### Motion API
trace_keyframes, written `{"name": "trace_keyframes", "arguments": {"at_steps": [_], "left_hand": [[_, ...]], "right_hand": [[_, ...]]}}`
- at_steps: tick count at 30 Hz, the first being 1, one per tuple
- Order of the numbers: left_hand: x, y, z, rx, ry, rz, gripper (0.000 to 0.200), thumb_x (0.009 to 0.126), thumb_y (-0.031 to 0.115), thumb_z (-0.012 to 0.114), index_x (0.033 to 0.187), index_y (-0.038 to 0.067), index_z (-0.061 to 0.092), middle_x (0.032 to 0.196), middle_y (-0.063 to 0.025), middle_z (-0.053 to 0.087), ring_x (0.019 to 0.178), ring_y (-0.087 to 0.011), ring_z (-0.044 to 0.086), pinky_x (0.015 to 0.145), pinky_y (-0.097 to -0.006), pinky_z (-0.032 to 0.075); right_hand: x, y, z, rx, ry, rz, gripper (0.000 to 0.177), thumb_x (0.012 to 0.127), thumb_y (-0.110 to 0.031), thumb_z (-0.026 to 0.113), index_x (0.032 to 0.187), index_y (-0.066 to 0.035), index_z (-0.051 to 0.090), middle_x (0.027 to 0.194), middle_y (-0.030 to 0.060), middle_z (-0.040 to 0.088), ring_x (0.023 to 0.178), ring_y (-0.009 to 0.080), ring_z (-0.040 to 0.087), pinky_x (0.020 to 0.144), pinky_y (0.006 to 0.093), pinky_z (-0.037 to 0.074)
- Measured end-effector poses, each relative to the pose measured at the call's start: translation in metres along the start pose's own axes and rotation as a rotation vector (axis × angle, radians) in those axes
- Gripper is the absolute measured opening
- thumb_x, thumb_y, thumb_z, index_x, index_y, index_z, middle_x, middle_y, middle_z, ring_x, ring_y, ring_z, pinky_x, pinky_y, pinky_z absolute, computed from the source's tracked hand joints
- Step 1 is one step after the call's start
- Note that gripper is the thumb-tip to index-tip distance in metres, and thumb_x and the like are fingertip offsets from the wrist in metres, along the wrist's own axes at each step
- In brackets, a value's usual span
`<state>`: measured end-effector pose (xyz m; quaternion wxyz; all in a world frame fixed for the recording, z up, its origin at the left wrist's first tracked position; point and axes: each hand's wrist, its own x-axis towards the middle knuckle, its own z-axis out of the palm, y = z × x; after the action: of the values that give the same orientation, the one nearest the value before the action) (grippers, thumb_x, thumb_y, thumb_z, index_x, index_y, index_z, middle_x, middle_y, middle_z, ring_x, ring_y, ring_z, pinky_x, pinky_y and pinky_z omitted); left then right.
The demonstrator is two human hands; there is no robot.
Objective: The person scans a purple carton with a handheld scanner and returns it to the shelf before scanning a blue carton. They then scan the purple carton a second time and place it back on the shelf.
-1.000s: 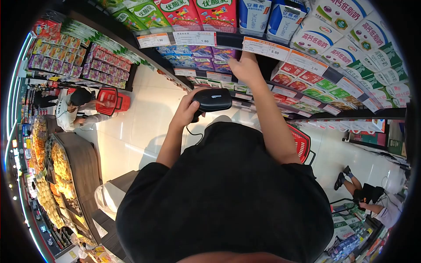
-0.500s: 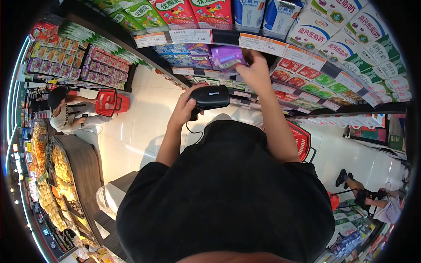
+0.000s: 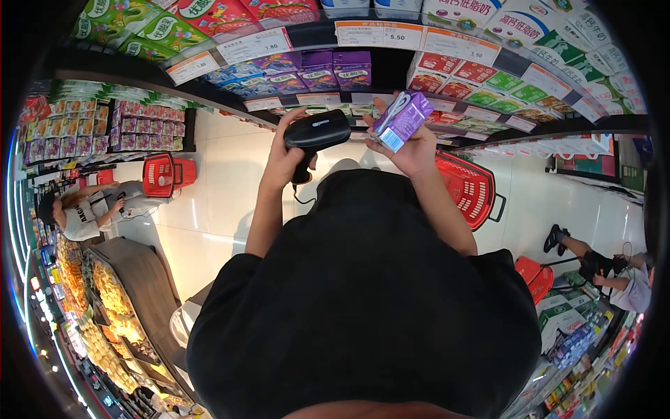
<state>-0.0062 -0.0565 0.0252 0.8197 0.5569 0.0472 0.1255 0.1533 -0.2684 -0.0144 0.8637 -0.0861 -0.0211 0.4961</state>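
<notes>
The purple carton (image 3: 403,119) is tilted in the right hand (image 3: 413,152), whose fingers close round its lower part, and is held up just below the shelf (image 3: 209,94) row of matching purple cartons (image 3: 335,68). Just beside it, the left hand (image 3: 283,160) is wrapped round the grip of a black scanner (image 3: 318,130) (its head is near the carton, not touching). A red basket (image 3: 469,187) shows beyond the right forearm.
</notes>
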Motion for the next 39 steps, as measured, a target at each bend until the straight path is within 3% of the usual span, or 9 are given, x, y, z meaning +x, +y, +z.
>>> {"name": "trace_keyframes", "arguments": {"at_steps": [1, 2, 4, 6, 7, 9, 10, 16, 39], "left_hand": [[0.000, -0.001, -0.001, 0.001, -0.002, -0.004, 0.076, 0.077, 0.027, 0.074, 0.138, 0.006, 0.034, 0.100, -0.0131, 0.056, 0.069, -0.0177, 0.060, 0.061, -0.0279, 0.050], [-0.001, -0.003, -0.001, 0.181, 0.012, 0.008, 0.080, 0.071, 0.018, 0.077, 0.138, 0.007, 0.034, 0.102, -0.0122, 0.056, 0.078, -0.0185, 0.060, 0.068, -0.0277, 0.050], [0.003, 0.004, 0.011, 0.442, 0.036, 0.032, 0.094, 0.058, -0.003, 0.081, 0.139, 0.010, 0.035, 0.109, -0.0106, 0.055, 0.102, -0.0192, 0.056, 0.085, -0.0283, 0.047], [0.004, 0.002, 0.015, 0.481, 0.039, 0.003, 0.092, 0.060, -0.005, 0.079, 0.139, 0.010, 0.035, 0.111, -0.0111, 0.055, 0.102, -0.0189, 0.057, 0.085, -0.0287, 0.047], [0.004, 0.000, 0.018, 0.517, 0.044, -0.027, 0.090, 0.061, -0.007, 0.077, 0.139, 0.011, 0.035, 0.113, -0.0116, 0.055, 0.101, -0.0185, 0.057, 0.085, -0.0290, 0.047], [0.006, -0.004, 0.020, 0.540, 0.043, 0.014, 0.089, 0.062, -0.009, 0.075, 0.139, 0.012, 0.035, 0.114, -0.0116, 0.056, 0.103, -0.0185, 0.057, 0.086, -0.0287, 0.047], [0.008, -0.006, 0.019, 0.593, 0.053, 0.028, 0.091, 0.061, -0.010, 0.075, 0.139, 0.011, 0.034, 0.114, -0.0113, 0.056, 0.102, -0.0184, 0.057, 0.085, -0.0285, 0.047], [0.007, -0.003, 0.026, 0.722, 0.120, -0.065, 0.092, 0.059, -0.009, 0.073, 0.140, 0.010, 0.034, 0.109, -0.0118, 0.061, 0.094, -0.0176, 0.061, 0.083, -0.0290, 0.048], [0.012, -0.009, 0.035, 0.934, 0.098, 0.022, 0.083, 0.058, -0.002, 0.076, 0.132, 0.009, 0.040, 0.100, -0.0156, 0.066, 0.093, -0.0256, 0.067, 0.079, -0.0307, 0.050]], "right_hand": [[0.000, -0.001, 0.001, -0.082, -0.045, -0.003, 0.057, 0.085, -0.033, 0.053, 0.137, -0.016, 0.040, 0.147, 0.0119, 0.032, 0.131, 0.0410, 0.035, 0.095, 0.0640, 0.038], [0.001, -0.003, 0.003, -0.086, -0.084, -0.016, 0.059, 0.084, -0.034, 0.055, 0.137, -0.014, 0.039, 0.145, 0.0130, 0.036, 0.127, 0.0395, 0.041, 0.090, 0.0554, 0.045], [0.005, -0.002, -0.006, -0.055, -0.050, -0.032, 0.055, 0.086, -0.033, 0.056, 0.135, -0.014, 0.041, 0.141, 0.0140, 0.040, 0.123, 0.0391, 0.045, 0.086, 0.0539, 0.048], [0.006, 0.004, -0.008, -0.203, 0.134, -0.105, 0.054, 0.086, -0.027, 0.059, 0.133, -0.009, 0.039, 0.130, 0.0154, 0.050, 0.108, 0.0330, 0.057, 0.081, 0.0427, 0.053], [0.008, 0.007, -0.005, -0.201, 0.134, -0.106, 0.054, 0.086, -0.027, 0.059, 0.133, -0.009, 0.039, 0.130, 0.0154, 0.050, 0.108, 0.0330, 0.057, 0.081, 0.0427, 0.053], [0.012, 0.010, 0.005, -0.616, 0.415, -0.320, 0.050, 0.083, -0.012, 0.063, 0.126, -0.007, 0.038, 0.120, 0.0164, 0.054, 0.103, 0.0289, 0.059, 0.078, 0.0414, 0.054], [0.012, 0.009, 0.013, -0.613, 0.471, -0.346, 0.059, 0.078, 0.001, 0.067, 0.124, -0.010, 0.032, 0.107, 0.0110, 0.054, 0.096, 0.0220, 0.060, 0.080, 0.0394, 0.054], [0.018, 0.014, 0.019, -0.902, 0.586, -0.566, 0.061, 0.074, -0.003, 0.073, 0.121, -0.005, 0.034, 0.103, 0.0080, 0.053, 0.091, 0.0156, 0.057, 0.079, 0.0302, 0.051], [0.018, 0.013, 0.008, -1.045, 0.548, -0.635, 0.067, 0.071, -0.009, 0.077, 0.122, -0.002, 0.033, 0.103, 0.0090, 0.052, 0.092, 0.0153, 0.056, 0.080, 0.0299, 0.048]]}}
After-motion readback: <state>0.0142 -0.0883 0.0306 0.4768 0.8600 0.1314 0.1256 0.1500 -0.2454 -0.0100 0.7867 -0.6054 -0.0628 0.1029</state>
